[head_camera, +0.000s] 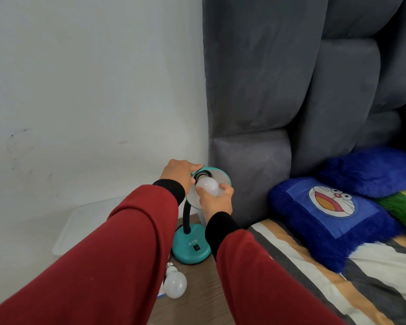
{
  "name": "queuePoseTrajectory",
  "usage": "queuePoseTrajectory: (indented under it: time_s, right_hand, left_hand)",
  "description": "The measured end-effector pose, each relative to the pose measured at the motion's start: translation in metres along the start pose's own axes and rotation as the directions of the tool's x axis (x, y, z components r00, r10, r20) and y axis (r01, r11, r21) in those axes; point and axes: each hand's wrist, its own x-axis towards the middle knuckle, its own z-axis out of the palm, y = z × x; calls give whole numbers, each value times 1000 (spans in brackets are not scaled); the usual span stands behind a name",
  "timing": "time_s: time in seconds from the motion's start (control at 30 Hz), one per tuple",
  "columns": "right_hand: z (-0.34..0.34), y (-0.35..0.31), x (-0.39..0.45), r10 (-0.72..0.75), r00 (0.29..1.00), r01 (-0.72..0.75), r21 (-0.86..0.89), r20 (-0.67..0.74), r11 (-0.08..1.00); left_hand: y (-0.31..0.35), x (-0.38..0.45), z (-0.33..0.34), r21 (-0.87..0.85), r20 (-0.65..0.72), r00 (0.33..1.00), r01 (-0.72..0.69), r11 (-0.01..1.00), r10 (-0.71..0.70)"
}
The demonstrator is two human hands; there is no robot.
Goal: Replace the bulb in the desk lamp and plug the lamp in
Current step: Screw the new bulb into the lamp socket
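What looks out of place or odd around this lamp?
A loose white frosted bulb lies on its side on the brown wooden tabletop, near the teal lamp base, where it could roll. Otherwise nothing looks spilled or damaged.

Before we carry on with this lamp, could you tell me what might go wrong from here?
The spare bulb lies loose on the wooden table near the left sleeve and might get knocked and roll. The right hand grips the bulb in the shade; if the left hand slips, the gooseneck lamp could twist.
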Motion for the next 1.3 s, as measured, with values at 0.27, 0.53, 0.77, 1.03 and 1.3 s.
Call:
queuePoseTrajectory:
  time_s: [0.27,0.53,0.77,1.03,1.3]
  right_hand:
    - [0,2,5,-13,1000,13,-27,-9,1000]
    - [1,2,9,10,1000,-10,14,29,1000]
    - [0,-7,10,-20,999,23,-77,46,997]
    - [-3,-16,5,60,989,-21,-270,137,963]
    - [-17,-34,-10,-47,991,120,-670,126,733]
  left_hand:
    - [2,-1,-1,-13,-2,1000,-5,1000,5]
    - [3,-2,-1,-14,3,1000,7,1000,-7]
    - [3,-2,0,-23,-9,1000,13,1000,-13]
    - [5,-10,-2,-116,2,999,50,992,-50]
    - [2,-33,-7,-45,96,988,124,991,-119]
